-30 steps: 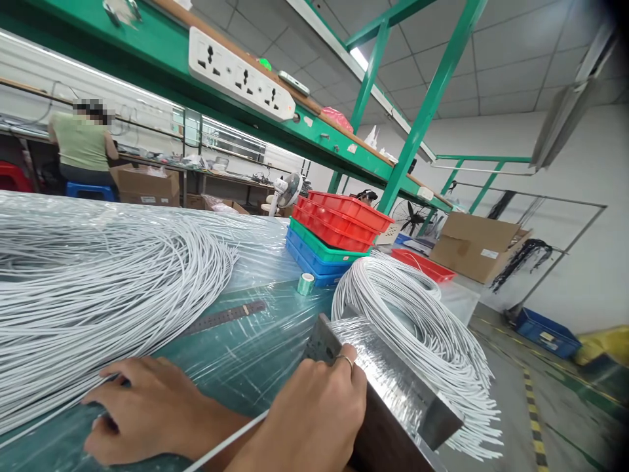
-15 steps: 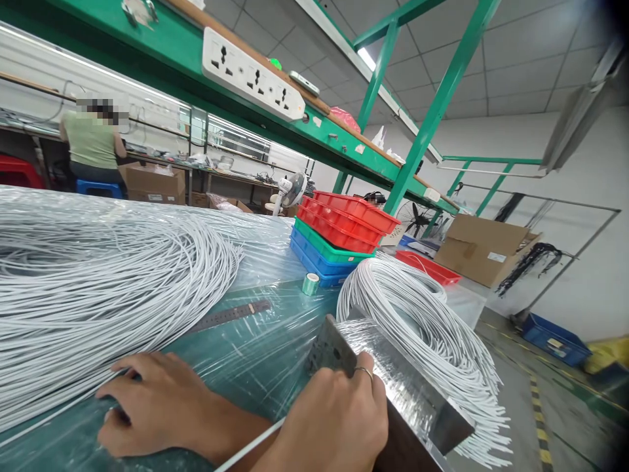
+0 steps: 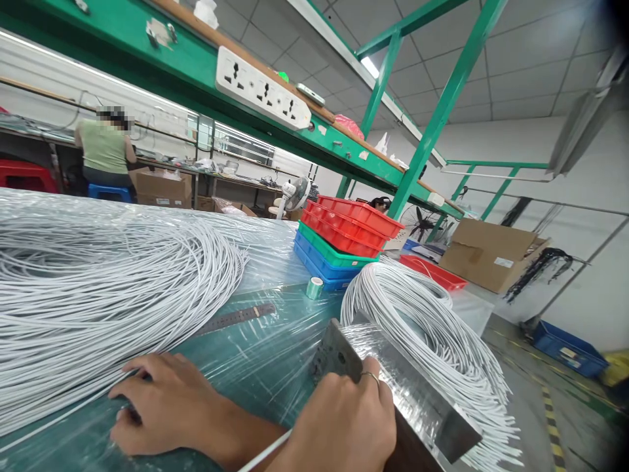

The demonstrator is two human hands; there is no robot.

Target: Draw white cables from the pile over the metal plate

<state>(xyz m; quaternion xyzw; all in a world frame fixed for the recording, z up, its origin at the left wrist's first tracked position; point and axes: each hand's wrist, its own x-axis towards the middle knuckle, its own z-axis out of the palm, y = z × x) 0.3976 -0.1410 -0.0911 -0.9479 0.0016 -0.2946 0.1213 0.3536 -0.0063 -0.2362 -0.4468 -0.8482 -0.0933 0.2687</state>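
The right hand is clenched over the near corner of the film-wrapped metal block. A single white cable runs out from under its wrist, left of the block. Further left, the left hand lies palm-down on the tabletop, fingertips on the edge strands of the cable bundle; whether its grip pinches one cannot be told. The cable looks light, limp and smooth-jacketed, so it would likely slide and is best pinched close to the block.
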